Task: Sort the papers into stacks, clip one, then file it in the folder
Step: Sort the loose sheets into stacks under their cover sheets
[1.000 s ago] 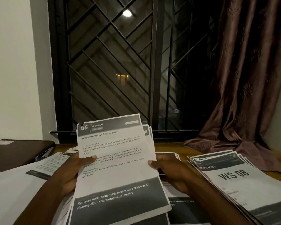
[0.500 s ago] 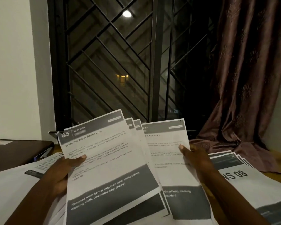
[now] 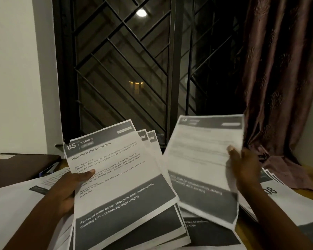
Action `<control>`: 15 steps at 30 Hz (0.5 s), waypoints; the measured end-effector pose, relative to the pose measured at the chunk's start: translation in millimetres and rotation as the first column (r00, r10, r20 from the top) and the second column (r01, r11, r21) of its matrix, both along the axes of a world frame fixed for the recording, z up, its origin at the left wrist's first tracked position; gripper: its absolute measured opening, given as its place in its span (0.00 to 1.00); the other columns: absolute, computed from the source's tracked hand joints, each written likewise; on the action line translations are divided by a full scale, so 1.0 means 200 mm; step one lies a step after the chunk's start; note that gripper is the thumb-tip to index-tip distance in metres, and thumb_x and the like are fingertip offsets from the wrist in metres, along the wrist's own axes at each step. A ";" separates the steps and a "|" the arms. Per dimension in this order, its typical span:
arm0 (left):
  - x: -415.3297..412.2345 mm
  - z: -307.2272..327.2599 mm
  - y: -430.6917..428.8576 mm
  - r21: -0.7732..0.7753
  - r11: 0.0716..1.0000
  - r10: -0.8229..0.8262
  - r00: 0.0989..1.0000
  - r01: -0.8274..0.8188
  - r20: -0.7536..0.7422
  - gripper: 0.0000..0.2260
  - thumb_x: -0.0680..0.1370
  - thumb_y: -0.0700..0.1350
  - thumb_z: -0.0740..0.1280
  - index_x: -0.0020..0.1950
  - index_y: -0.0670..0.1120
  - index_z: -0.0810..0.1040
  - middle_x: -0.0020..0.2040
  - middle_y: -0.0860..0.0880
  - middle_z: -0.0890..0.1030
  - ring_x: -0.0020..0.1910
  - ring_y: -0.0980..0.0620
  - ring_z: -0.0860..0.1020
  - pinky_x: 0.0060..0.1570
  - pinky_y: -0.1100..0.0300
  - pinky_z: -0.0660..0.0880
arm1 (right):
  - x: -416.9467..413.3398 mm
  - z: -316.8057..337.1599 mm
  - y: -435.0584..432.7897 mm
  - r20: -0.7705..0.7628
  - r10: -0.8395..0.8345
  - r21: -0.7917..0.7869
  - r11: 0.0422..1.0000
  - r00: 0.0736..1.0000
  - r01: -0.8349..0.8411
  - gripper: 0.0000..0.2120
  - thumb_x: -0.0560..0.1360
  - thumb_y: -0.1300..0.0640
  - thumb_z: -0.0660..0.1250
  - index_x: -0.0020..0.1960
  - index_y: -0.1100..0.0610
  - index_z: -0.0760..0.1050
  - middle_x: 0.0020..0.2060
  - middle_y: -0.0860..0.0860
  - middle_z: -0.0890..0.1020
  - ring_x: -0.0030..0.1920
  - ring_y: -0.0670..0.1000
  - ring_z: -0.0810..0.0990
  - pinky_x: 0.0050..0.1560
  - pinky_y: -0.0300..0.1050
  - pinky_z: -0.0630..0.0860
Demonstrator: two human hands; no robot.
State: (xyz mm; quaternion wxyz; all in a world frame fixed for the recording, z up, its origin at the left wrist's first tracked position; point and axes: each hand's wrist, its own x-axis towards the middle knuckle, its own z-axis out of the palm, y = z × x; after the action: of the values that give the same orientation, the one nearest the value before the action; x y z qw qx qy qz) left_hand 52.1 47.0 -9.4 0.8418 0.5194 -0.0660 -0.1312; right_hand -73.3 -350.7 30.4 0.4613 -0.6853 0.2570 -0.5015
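Two bare hands hold papers above the wooden surface (image 3: 246, 231). The left hand (image 3: 69, 193) has its thumb on the front of a fanned bunch of white printed sheets with dark grey bands (image 3: 116, 177). Its fingers are curled behind, so they are clamped on the bunch. The top sheet reads "85 Kitchen".

The right hand (image 3: 246, 170) pinches one single white printed sheet (image 3: 202, 159) near its right edge, thumb in front and fingers behind. Half a second ago this sheet lay against the bunch. Now it has come away to the right and a bit higher, with a gap between the two, and it looks blurry. One second ago both hands held all the sheets together. The bunch in the left fingers has hardly moved.

Under the right fingers lies a stack of white sheets marked "08" (image 3: 285, 202). Left of the left fingers lie more flat white papers (image 3: 11, 204) and, further off, a dark brown folder (image 3: 16, 166). Behind the fingers are a black barred window (image 3: 125, 69) and a brown curtain (image 3: 278, 78).
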 end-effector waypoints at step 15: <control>-0.06 0.00 -0.12 0.228 0.971 -0.077 0.996 0.067 0.038 0.16 0.80 0.48 0.64 0.64 0.39 0.77 0.58 0.35 0.82 0.57 0.33 0.81 0.62 0.35 0.72 | 0.13 -0.21 0.53 -0.237 0.415 -0.161 0.875 0.879 -0.456 0.07 0.77 0.54 0.65 0.48 0.55 0.81 0.41 0.47 0.83 0.41 0.47 0.80 0.42 0.41 0.76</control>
State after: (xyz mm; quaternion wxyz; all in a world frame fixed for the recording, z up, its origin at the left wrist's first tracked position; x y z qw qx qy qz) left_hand 40.3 24.0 -9.7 0.7701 0.6121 -0.0890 -0.1561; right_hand -46.7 -244.1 -11.4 0.4594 -0.8165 0.0842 -0.3393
